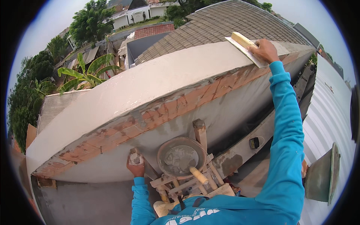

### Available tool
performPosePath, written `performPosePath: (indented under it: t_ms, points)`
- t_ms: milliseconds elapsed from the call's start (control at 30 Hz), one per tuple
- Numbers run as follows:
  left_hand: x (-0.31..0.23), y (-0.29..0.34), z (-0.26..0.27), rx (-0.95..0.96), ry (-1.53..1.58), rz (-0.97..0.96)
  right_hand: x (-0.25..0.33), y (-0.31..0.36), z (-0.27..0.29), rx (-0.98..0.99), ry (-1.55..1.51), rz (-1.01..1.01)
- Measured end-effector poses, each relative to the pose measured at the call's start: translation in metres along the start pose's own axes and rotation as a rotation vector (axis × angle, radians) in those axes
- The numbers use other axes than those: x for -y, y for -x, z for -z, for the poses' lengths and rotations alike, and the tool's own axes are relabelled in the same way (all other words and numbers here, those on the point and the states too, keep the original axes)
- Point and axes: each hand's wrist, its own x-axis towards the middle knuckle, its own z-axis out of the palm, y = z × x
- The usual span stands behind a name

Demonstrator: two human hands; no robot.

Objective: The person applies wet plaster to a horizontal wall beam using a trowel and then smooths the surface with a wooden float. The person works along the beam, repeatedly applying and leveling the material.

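Observation:
My right hand (265,51) is closed around the handle of a plastering float (245,48). Its pale flat board rests on the smooth, wet-looking plaster (150,75) along the wall's top, near the right end. Lower left, my left hand (135,162) is closed beside a slanting wooden post (150,168); a mortar-grey patch shows among its fingers, and what they grip is unclear. Between my arms stands a round bucket (162,159) with wet grey mortar (180,157). A trowel's wooden handle (198,175) sticks out over its near rim.
Below the plaster runs a strip of exposed brick (146,120). Wooden bars (187,185) lie under the bucket, and a second post (200,133) rises behind it. A dark bucket (322,174) stands on the right by corrugated roofing (330,112). Beyond the wall lies a tiled roof (225,26).

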Motion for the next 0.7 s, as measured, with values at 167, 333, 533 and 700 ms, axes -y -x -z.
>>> performPosePath:
  t_ms: [167, 333, 533, 700]
  points:
    - [0.019, -0.006, -0.003, -0.102, -0.069, -0.059, 0.071, 0.032, 0.015, -0.048, -0.402, 0.174]
    - [0.012, -0.006, -0.012, -0.112, -0.116, -0.081, 0.085, 0.030, 0.028, -0.226, -0.429, 0.127]
    - [-0.002, -0.010, -0.009, -0.132, -0.254, -0.136, 0.062, 0.040, -0.022, -0.626, -0.303, 0.193]
    - [-0.010, -0.003, 0.008, -0.134, -0.313, -0.112, 0.048, 0.067, -0.041, -0.583, -0.378, 0.171]
